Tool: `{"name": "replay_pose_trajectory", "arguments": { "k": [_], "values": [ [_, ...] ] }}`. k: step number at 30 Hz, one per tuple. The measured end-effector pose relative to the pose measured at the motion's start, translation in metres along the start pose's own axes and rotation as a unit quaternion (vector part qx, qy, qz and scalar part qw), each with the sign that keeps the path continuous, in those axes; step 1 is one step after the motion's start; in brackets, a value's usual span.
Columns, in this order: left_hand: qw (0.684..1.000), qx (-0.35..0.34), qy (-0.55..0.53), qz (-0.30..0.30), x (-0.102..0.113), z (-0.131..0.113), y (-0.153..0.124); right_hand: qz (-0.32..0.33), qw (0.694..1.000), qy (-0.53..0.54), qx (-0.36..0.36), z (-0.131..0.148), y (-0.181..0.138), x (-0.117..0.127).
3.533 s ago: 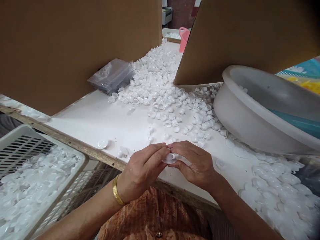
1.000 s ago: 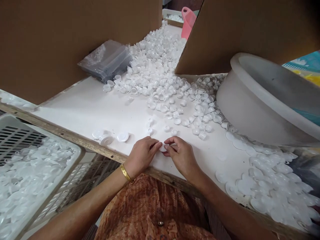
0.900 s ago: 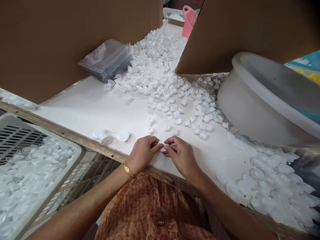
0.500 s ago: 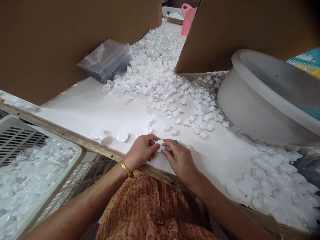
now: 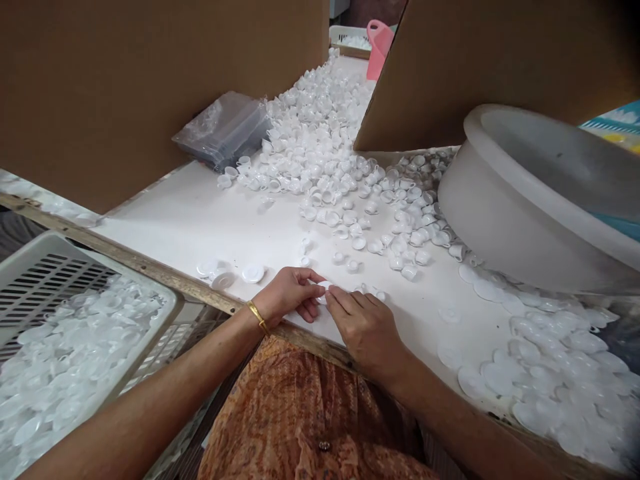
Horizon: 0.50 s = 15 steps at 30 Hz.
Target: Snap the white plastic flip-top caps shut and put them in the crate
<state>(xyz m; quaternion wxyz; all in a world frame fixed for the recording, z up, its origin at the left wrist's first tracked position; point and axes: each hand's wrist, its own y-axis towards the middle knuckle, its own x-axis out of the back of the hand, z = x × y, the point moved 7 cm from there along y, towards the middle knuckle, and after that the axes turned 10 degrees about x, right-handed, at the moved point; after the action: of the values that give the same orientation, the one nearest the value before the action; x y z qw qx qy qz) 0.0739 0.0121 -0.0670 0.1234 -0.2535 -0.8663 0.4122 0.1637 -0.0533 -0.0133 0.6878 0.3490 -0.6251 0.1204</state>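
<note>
Between my two hands, just over the table's front edge, is a small white plastic saucer, partly covered by fingers. My left hand, with a gold bracelet at the wrist, pinches its left side. My right hand has its fingertips closed on the right side of the same saucer; whether a cup is with it is hidden. Left of my hands lie a few loose white saucers. Behind them spreads a large heap of tiny white toy cups. Several cups lie close beyond my fingers.
A basket full of white pieces stands at lower left. Flat white saucers are heaped at right below a big grey tub. Cardboard sheets wall the table's back, by a plastic-wrapped pack and a pink scoop.
My right fingers have come further over the saucer, which now shows less and lies flatter. The whole view has shifted slightly right and down.
</note>
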Motion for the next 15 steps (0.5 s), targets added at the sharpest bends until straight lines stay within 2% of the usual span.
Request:
{"name": "replay_pose_trajectory", "arguments": {
  "k": [2, 4, 6, 8, 9, 11, 13, 15],
  "values": [
    [0.997, -0.004, 0.064, -0.04, 0.004, 0.001, -0.005, 0.01, 1.0, -0.013, 0.006, 0.001, 0.0, -0.002],
    [0.969, -0.065, 0.192, -0.141, 0.011, -0.01, -0.014, 0.019, 1.0, -0.02, 0.008, 0.002, -0.001, -0.003],
    [0.89, -0.184, 0.317, -0.27, 0.012, -0.034, -0.027, 0.023, 0.999, -0.022, 0.007, 0.003, 0.0, -0.004],
    [0.797, -0.304, 0.382, -0.355, 0.003, -0.058, -0.037, 0.027, 1.0, -0.013, 0.0, 0.003, 0.0, -0.005],
    [0.762, -0.343, 0.403, -0.375, -0.004, -0.066, -0.037, 0.029, 1.0, -0.004, -0.005, 0.003, -0.001, -0.006],
    [0.714, -0.374, 0.447, -0.387, -0.017, -0.076, -0.025, 0.03, 0.999, 0.021, -0.017, 0.002, -0.003, -0.008],
    [0.688, -0.368, 0.491, -0.388, -0.027, -0.079, -0.01, 0.014, 0.998, 0.047, -0.027, 0.0, -0.007, -0.01],
    [0.678, -0.355, 0.513, -0.39, -0.031, -0.077, 0.001, -0.015, 0.997, 0.072, -0.036, -0.002, -0.012, -0.01]
  ]
}}
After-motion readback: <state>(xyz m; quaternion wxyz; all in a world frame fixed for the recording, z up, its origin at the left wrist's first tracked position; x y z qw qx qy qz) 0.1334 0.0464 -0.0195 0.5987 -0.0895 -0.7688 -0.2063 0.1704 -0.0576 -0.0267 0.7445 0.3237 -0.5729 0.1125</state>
